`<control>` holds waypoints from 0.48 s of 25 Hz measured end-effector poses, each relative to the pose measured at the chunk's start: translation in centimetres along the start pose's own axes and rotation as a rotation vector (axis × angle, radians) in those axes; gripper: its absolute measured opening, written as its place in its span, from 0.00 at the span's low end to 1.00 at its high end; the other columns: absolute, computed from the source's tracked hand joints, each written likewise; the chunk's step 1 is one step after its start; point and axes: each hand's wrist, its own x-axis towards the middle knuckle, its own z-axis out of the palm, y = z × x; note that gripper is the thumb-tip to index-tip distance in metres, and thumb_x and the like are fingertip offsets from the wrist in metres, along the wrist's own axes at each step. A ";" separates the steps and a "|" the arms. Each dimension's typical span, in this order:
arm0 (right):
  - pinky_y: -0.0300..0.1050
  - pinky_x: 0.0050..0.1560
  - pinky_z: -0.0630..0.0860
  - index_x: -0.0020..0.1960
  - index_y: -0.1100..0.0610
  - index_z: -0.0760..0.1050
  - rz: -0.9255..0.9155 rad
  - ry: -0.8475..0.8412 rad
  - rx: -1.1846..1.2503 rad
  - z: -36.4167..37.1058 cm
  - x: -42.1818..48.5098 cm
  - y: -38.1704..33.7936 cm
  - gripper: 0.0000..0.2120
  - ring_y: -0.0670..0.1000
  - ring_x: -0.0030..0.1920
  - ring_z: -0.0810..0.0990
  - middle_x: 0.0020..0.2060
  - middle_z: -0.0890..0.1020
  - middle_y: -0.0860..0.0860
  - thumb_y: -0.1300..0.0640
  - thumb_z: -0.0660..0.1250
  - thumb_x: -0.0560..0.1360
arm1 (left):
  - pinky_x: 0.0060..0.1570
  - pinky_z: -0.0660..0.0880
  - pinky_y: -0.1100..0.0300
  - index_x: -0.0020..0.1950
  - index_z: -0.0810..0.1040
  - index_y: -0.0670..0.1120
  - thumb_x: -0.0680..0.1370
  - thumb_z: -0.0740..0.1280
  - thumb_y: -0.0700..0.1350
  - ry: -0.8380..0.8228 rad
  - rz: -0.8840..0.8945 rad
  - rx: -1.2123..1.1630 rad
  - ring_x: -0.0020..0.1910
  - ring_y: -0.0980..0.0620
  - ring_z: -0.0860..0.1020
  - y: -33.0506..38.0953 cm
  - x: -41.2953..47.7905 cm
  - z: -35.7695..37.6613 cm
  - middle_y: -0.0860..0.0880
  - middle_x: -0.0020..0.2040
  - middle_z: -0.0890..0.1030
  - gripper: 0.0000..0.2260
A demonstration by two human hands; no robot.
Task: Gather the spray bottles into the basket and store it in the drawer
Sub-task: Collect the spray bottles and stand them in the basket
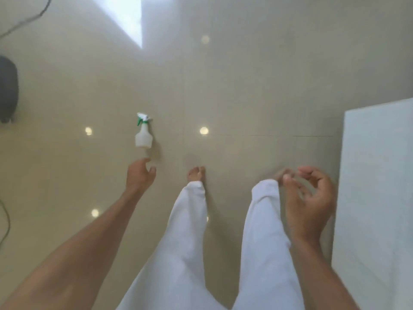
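A white spray bottle point(143, 135) with a green and white trigger head stands upright on the glossy beige floor, left of centre. My left hand point(139, 175) reaches down toward it, fingers apart, a short way below the bottle and not touching it. My right hand point(309, 202) hangs loosely curled over my right foot, holding nothing. No basket or drawer shows in this view.
My legs in white trousers and bare feet point(196, 173) stand in the middle. A white cabinet or panel point(377, 186) fills the right edge. A dark rounded object point(7, 90) sits at the far left with a cable point(26, 19) nearby.
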 end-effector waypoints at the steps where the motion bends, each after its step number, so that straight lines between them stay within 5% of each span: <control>1: 0.44 0.56 0.82 0.54 0.53 0.77 -0.048 -0.007 -0.014 2.0 0.1 -0.1 0.14 0.37 0.49 0.79 0.54 0.80 0.61 0.64 0.74 0.73 | 0.67 0.71 0.51 0.66 0.78 0.37 0.78 0.69 0.41 -0.010 -0.012 -0.006 0.61 0.38 0.80 -1.7 1.7 -0.4 0.35 0.61 0.82 0.17; 5: 0.43 0.48 0.83 0.51 0.45 0.74 -0.113 -0.112 0.019 10.8 1.7 0.7 0.16 0.43 0.51 0.79 0.54 0.78 0.56 0.62 0.73 0.72 | 0.68 0.71 0.51 0.70 0.74 0.37 0.78 0.68 0.44 0.025 -0.012 -0.058 0.63 0.38 0.79 -6.0 9.4 0.6 0.36 0.65 0.80 0.21; 12: 0.30 0.50 0.75 0.60 0.54 0.74 -0.191 -0.256 -0.213 21.2 10.9 11.7 0.15 0.37 0.55 0.78 0.63 0.79 0.57 0.53 0.69 0.75 | 0.67 0.71 0.48 0.70 0.71 0.37 0.78 0.68 0.54 0.030 -0.164 -0.053 0.68 0.37 0.75 -10.4 27.0 10.1 0.36 0.68 0.76 0.28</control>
